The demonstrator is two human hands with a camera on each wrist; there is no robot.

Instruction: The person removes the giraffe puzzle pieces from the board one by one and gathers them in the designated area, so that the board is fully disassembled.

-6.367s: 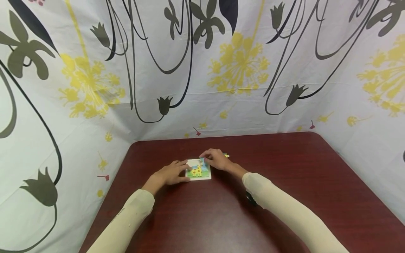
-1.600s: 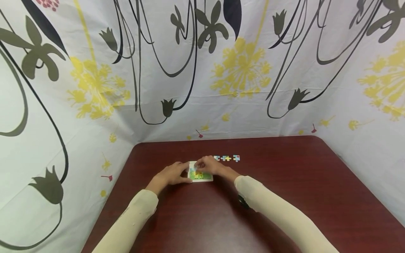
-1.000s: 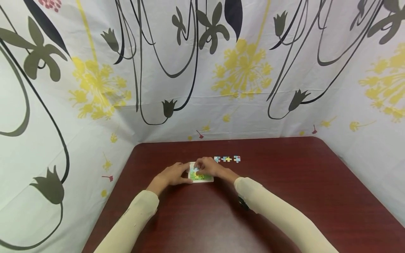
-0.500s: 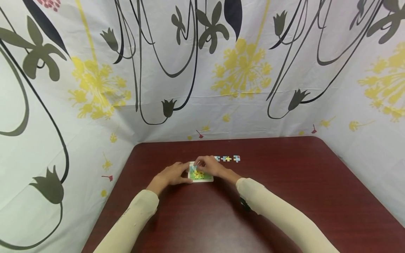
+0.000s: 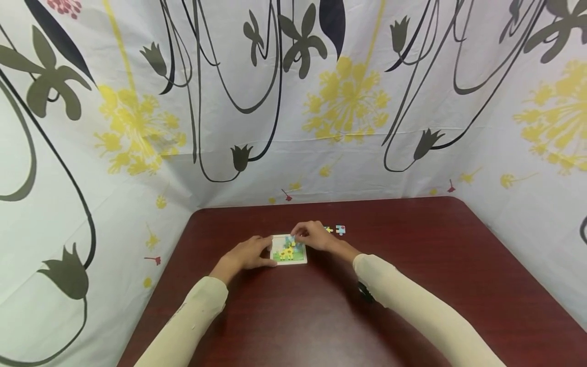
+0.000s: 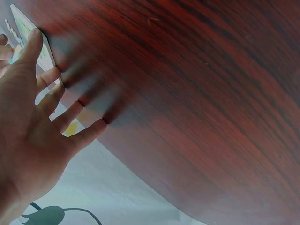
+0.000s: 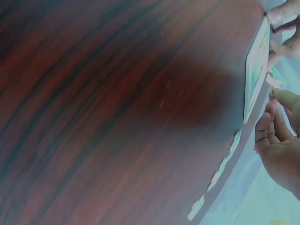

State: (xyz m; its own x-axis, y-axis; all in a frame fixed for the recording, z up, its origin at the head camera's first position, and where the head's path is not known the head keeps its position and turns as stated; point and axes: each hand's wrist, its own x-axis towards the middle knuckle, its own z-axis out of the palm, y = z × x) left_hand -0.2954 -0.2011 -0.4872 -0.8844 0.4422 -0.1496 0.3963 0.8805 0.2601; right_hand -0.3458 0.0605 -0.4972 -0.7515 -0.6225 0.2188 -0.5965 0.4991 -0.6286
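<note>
White-framed puzzle (image 5: 287, 253), left grip (image 5: 249, 253) splayed against it, right grip (image 5: 315, 236) pinching a piece (image 7: 273, 79)

Flowered cloth (image 5: 293, 122) behind dark-red table (image 5: 293, 311)

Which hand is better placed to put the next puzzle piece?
Probably the right hand: it pinches a puzzle piece close to the puzzle tray, while the left hand touches the tray's left edge.

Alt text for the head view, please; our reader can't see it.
A person's right hand holds a puzzle piece over a framed giraffe puzzle, the left hand at its left edge. Loose pieces lie nearby on a dark red table.
</note>
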